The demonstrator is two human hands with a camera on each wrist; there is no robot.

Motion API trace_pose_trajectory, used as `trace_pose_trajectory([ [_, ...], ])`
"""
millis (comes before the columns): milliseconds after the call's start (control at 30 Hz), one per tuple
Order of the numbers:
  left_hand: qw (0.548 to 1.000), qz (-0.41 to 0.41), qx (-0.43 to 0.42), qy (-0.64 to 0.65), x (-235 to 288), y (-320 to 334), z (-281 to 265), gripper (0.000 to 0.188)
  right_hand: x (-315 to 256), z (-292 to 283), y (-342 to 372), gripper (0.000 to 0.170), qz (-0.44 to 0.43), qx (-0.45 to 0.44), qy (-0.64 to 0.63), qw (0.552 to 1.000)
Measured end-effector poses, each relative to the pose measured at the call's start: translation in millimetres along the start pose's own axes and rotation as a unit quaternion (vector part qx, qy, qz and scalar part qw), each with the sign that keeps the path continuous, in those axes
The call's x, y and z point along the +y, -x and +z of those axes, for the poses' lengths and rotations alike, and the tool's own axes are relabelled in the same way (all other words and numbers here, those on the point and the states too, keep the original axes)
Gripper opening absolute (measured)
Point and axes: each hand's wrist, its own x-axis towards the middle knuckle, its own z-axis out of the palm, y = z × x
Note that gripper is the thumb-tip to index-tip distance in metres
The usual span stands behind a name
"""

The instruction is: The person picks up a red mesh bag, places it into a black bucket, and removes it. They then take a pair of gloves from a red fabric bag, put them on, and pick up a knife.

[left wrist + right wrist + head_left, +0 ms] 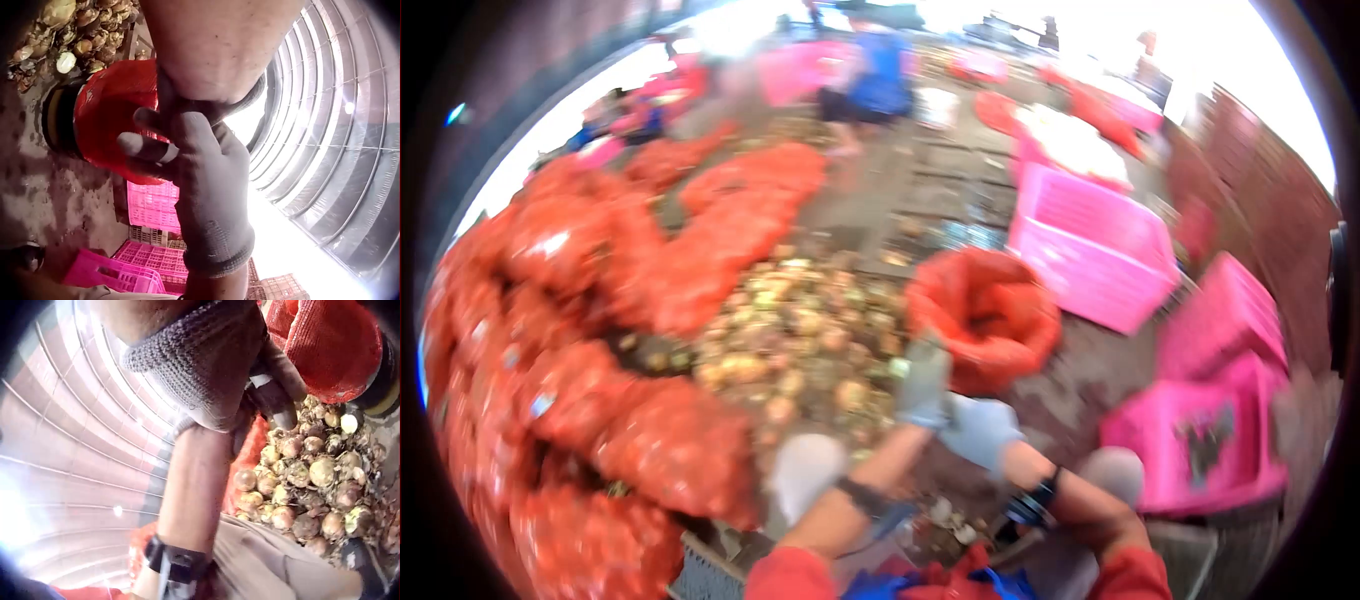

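Note:
Both hands wear grey gloves. In the blurred head view, the left hand [925, 382] points forward at the near rim of an open red mesh bag [983, 320], its fingers seemingly extended. The right hand [980, 432] lies against the left glove's wrist. Seen from the left wrist, the right hand [209, 181] reaches across the left cuff, fingers curled round it; the left hand is mostly hidden. In the right wrist view, the right hand [209, 369] covers the top of the left forearm [194, 487]. The red bag [337, 350] stands beyond the fingers.
Onions [800, 330] lie heaped on the floor, left of the open bag. Filled red sacks [640, 420] are piled at the left. Pink crates [1090, 245] stand at the right, with more pink crates [1200, 440] nearer. A person in blue [880, 80] is farther back.

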Motion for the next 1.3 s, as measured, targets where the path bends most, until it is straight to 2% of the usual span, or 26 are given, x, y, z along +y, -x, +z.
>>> trace_pose_trajectory([
  [33,0.988,0.098,0.117,-0.005,-11.1,5.1,17.4,0.028,21.2,27.8,5.0,0.029,0.015,-0.009,-0.006,1.0],
  [67,0.984,0.048,0.126,0.12,7.5,3.9,1.0,0.032,19.7,19.4,4.0,0.027,0.046,-0.115,0.035,0.992],
  [100,0.986,0.069,0.078,0.132,18.3,2.8,-13.7,0.04,32.8,49.4,1.3,0.019,0.066,-0.173,0.071,0.98],
  [133,0.941,-0.032,0.085,0.325,33.0,1.2,-13.8,0.048,19.6,33.1,8.0,0.02,0.059,-0.199,0.057,0.977],
  [167,0.903,-0.108,0.037,0.414,50.4,0.5,-24.5,0.051,7.3,18.0,9.5,0.024,0.059,-0.28,0.041,0.957],
  [200,0.837,-0.147,0.027,0.526,33.5,-4.8,-12.5,0.055,4.8,25.3,17.8,0.029,0.06,-0.221,-0.04,0.973],
  [233,0.795,-0.179,-0.008,0.58,22.6,-0.7,-14.3,0.06,-2.1,11.2,18.9,0.033,0.059,-0.261,-0.076,0.961],
  [267,0.739,-0.282,-0.068,0.609,29.7,1.1,-30.8,0.066,-1.9,5.4,22.7,0.037,0.026,-0.23,-0.094,0.968],
  [333,0.638,-0.299,-0.131,0.698,14.9,6.5,-16.7,0.077,2.1,16.1,22.6,0.038,0.049,-0.259,-0.131,0.956],
  [433,0.59,-0.33,-0.142,0.723,25.2,5.6,-17.9,0.088,-6.4,-9.7,27.1,0.039,0.069,-0.262,-0.178,0.946],
  [533,0.609,-0.319,-0.095,0.72,14.3,-3.9,-2.9,0.093,-4.1,-44.0,21.9,0.034,-0.018,-0.254,-0.039,0.966],
  [567,0.54,-0.382,-0.103,0.743,17.5,-15.0,-10.0,0.091,-5.8,-54.6,22.7,0.028,-0.054,-0.219,-0.01,0.974],
  [633,0.53,-0.393,-0.092,0.746,13.5,-18.6,-6.7,0.082,-13.6,-89.7,54.9,0.024,-0.084,0.001,-0.113,0.99],
  [733,0.548,-0.413,-0.063,0.724,13.6,-21.6,1.2,0.065,-29.8,-163.5,119.5,0.018,-0.185,0.132,-0.137,0.964],
  [767,0.574,-0.418,-0.038,0.703,6.2,-19.3,5.0,0.059,-38.4,-188.4,146.1,0.023,-0.177,0.087,-0.068,0.978],
  [800,0.6,-0.422,-0.014,0.68,-1.1,-18.0,10.0,0.053,-62.2,-196.1,173.8,0.031,0.024,0.128,-0.121,0.984],
  [833,0.588,-0.431,-0.004,0.684,-10.2,-19.9,15.5,0.042,-72.8,-237.8,203.7,0.029,0.06,-0.03,-0.019,0.998],
  [867,0.588,-0.414,-0.018,0.695,-14.9,-20.2,16.9,0.043,-60.7,-203.1,206.9,0.044,-0.166,0.327,0.127,0.922],
  [933,0.601,-0.399,-0.02,0.692,1.8,-19.7,10.8,0.046,-75.1,-198.0,208.1,0.027,-0.058,0.464,0.191,0.863],
  [967,0.611,-0.399,-0.021,0.684,5.1,-19.2,4.1,0.046,-91.1,-220.1,215.3,0.027,-0.051,0.471,0.183,0.861],
  [1000,0.618,-0.383,-0.024,0.686,13.3,-18.7,-0.2,0.048,-112.1,-255.9,224.1,0.028,0.062,0.254,0.143,0.954],
  [1033,0.621,-0.369,-0.032,0.691,23.9,-17.7,-1.6,0.05,-121.0,-277.4,234.3,0.029,0.174,0.019,0.091,0.98],
  [1067,0.604,-0.372,-0.045,0.703,29.8,-23.0,-11.4,0.051,-116.2,-280.5,238.9,0.028,0.137,0.017,0.093,0.986],
  [1167,0.585,-0.349,-0.032,0.731,45.3,-28.9,-48.8,0.05,-100.8,-254.7,256.7,0.026,0.013,0.157,0.134,0.978],
  [1233,0.579,-0.333,-0.029,0.743,41.3,-36.5,-74.1,0.049,-93.9,-239.5,267.1,0.026,-0.028,0.16,0.125,0.979],
  [1300,0.593,-0.241,-0.114,0.76,23.6,-39.1,-109.8,0.047,-86.7,-226.0,266.7,0.027,-0.088,0.131,0.113,0.981],
])
